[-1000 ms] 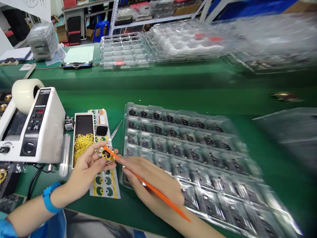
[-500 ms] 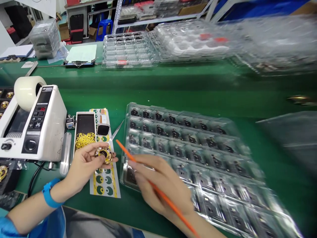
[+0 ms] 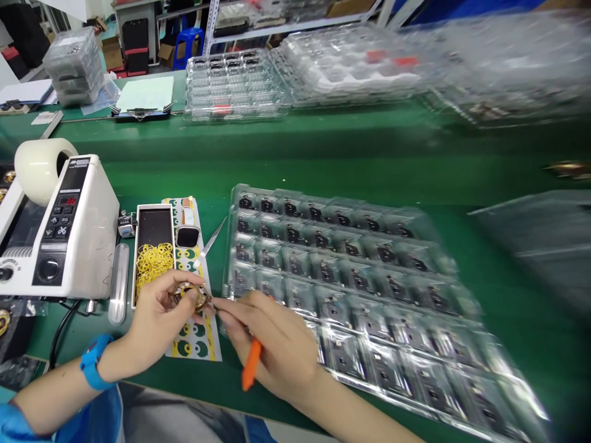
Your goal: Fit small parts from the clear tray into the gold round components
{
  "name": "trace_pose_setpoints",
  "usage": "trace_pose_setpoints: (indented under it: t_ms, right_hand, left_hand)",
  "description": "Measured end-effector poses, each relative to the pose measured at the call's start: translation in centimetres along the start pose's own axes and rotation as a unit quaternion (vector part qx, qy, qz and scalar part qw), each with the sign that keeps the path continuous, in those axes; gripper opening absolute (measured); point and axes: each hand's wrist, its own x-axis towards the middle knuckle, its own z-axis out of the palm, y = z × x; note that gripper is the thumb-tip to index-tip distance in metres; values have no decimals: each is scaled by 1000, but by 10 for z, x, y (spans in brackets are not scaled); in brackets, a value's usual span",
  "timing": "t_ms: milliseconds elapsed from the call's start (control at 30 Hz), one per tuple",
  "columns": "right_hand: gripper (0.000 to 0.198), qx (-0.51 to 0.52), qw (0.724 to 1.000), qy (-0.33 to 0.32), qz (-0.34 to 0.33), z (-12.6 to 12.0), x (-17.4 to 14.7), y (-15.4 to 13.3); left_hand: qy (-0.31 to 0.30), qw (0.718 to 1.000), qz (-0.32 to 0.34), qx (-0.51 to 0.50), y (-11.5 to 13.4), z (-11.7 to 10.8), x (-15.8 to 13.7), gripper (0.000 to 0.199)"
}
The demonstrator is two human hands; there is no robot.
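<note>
Gold disc (image 3: 200, 298): left fingers (image 3: 172, 280) clamp it | right fingers (image 3: 240, 311) clamp orange tool (image 3: 252, 366) | box (image 3: 154, 226): yellow rings (image 3: 153, 261) | tray (image 3: 231, 246): black parts (image 3: 294, 234)

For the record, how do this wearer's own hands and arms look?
Both are gloveless. The left hand has a plain bright blue wristband at its wrist, with a blue sleeve farther up the arm. The right hand shows no band, and no sleeve on its visible forearm.

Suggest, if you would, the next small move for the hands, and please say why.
Perhaps the right hand should pinch the rim of the round gold part: its fingertips are at or near it, the left hand grips the part, and the orange tool juts away.
</note>
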Motion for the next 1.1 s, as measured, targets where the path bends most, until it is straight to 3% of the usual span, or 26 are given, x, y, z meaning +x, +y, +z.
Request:
trace_pose_setpoints:
  t_ms: [167,367,567,767,867,967,1033,1100]
  right_hand:
    - [10,-7,999,22,34,8,0,-1]
    - [11,15,995,19,92,11,-1,1]
    - [13,52,991,1,122,10,3,2]
    - [17,194,964,-63,170,0,12,0]
    - [18,245,948,-46,196,-4,18,0]
    - [18,261,940,-32,217,0,24,2]
    - [17,248,940,-60,224,9,26,2]
    - [17,203,945,-129,224,21,27,3]
  left_hand:
    - [-7,987,76,140,-8,3,-5,33]
    - [-19,965,157,207,-16,6,-10,44]
    - [-48,953,169,247,-18,7,-10,45]
    - [-57,952,116,278,-18,0,-3,44]
    - [-17,963,105,247,-17,-6,1,44]
    - [70,974,141,162,-9,-14,7,34]
    - [115,970,185,111,0,-19,9,31]
    - [136,961,222,89,8,-24,11,31]
